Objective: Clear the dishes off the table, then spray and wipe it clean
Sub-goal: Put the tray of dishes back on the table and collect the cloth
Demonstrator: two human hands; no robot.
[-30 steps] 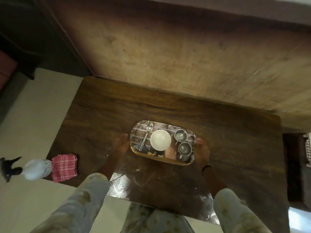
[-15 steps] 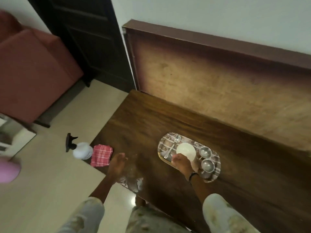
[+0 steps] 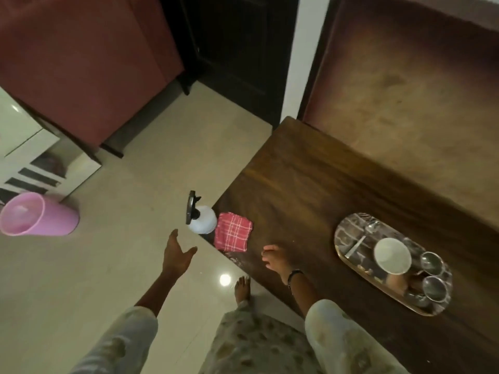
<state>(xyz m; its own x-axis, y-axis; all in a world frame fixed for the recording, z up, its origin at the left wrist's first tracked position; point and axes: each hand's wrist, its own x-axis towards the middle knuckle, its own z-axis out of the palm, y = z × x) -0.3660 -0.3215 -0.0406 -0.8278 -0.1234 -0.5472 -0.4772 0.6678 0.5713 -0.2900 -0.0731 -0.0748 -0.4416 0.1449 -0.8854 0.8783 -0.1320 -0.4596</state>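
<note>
Dark wooden table point(image 3: 310, 184) with tray point(image 3: 348, 238) of dishes; left hand point(image 3: 175, 255), right hand point(image 3: 275, 259), grip slack, empty.

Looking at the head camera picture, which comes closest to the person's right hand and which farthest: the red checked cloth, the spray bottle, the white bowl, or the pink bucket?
From the right hand, nearest first:
1. Red checked cloth, just to its left at the table's corner.
2. Spray bottle, beyond the cloth at the table's edge.
3. White bowl, to the right on the tray; its rank against the bottle is close.
4. Pink bucket, far left on the floor.
</note>
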